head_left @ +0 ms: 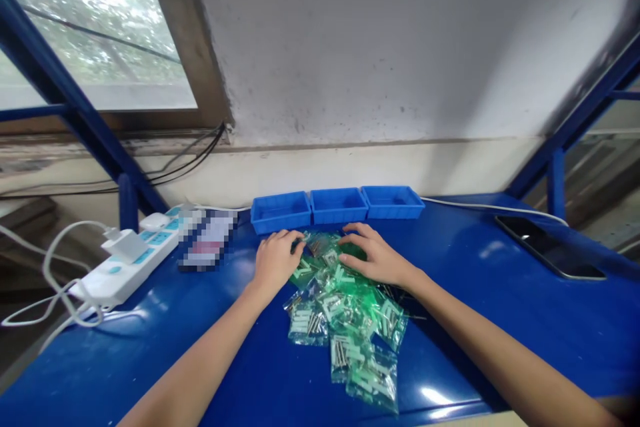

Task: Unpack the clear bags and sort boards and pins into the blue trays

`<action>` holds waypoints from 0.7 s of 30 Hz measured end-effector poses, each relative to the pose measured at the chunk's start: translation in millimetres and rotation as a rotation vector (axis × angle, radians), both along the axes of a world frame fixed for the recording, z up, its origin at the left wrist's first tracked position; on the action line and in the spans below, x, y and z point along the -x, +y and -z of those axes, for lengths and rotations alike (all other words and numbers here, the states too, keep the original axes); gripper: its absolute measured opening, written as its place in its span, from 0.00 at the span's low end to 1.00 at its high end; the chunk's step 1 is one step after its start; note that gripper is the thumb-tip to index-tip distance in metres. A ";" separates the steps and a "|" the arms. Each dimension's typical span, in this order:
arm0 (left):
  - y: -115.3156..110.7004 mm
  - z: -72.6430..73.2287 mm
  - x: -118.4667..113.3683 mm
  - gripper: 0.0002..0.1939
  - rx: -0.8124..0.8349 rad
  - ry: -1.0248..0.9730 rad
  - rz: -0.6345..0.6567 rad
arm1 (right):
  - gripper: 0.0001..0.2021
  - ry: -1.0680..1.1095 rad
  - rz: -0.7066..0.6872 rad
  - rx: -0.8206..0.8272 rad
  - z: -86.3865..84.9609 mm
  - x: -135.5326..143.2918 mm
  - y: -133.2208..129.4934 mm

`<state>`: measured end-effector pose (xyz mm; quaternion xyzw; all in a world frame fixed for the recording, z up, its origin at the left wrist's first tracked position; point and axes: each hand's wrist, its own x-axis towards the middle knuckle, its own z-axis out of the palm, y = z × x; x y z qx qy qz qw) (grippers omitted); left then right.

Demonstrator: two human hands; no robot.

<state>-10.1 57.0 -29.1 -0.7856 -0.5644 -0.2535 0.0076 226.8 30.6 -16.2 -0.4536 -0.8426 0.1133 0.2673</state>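
Observation:
A heap of small clear and green-tinted plastic bags (345, 303) lies on the blue table, with metal screws and pale plastic wall plugs showing through. At the heap's far left side is my left hand (277, 259), its fingers bent and the thumb a little apart from them. My right hand (374, 255) reaches over the far right part of the heap with fingers spread. Neither hand visibly grips a bag, though the undersides of the fingers are partly hidden. Beyond the hands, three blue plastic bins (339, 215) stand side by side.
On the left lies a white power strip (117, 273) with chargers and looped cables, beside a pixelated phone-like object (209, 240). A dark phone (550, 247) rests at the right. Blue metal frame posts (95, 113) flank the table, and a wall (370, 47) rises behind it.

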 end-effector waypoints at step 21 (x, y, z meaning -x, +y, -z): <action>-46.7 -21.9 -20.9 0.23 0.453 -0.884 0.353 | 0.10 0.521 0.074 -0.305 -6.6 45.7 -45.7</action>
